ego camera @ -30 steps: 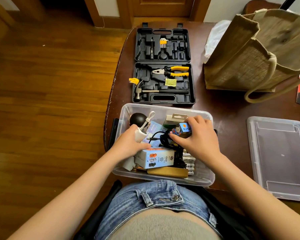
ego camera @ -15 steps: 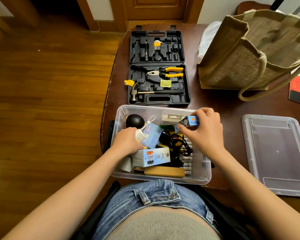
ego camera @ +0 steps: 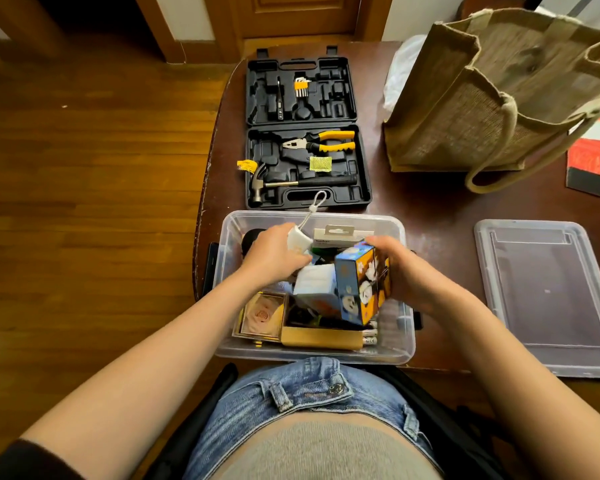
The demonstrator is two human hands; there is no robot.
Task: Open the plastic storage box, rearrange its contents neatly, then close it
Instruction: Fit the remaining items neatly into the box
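The clear plastic storage box [ego camera: 400, 344] stands open at the table's near edge, full of small items. Its clear lid [ego camera: 548, 296] lies flat on the table to the right. My left hand [ego camera: 274, 256] is above the box's left half and grips a small white object with a cord loop [ego camera: 300, 239]. My right hand [ego camera: 413, 271] holds a blue and orange cartoon carton [ego camera: 361, 284] tilted above the box's middle. Below lie a pale blue box [ego camera: 316, 285], a framed rose picture [ego camera: 262, 315], a tan flat case [ego camera: 321, 337] and a white hang-tab pack [ego camera: 340, 233].
An open black tool case [ego camera: 307, 133] with pliers, hammer and hex keys lies just beyond the box. A burlap tote bag [ego camera: 482, 98] stands at the back right, a red and black booklet [ego camera: 594, 164] beside it. The table's left edge drops to a wooden floor.
My right hand lifted a larger blue and orange carton up over the box's middle. My left hand rose with the white corded object, uncovering the rose picture at the box's near left.
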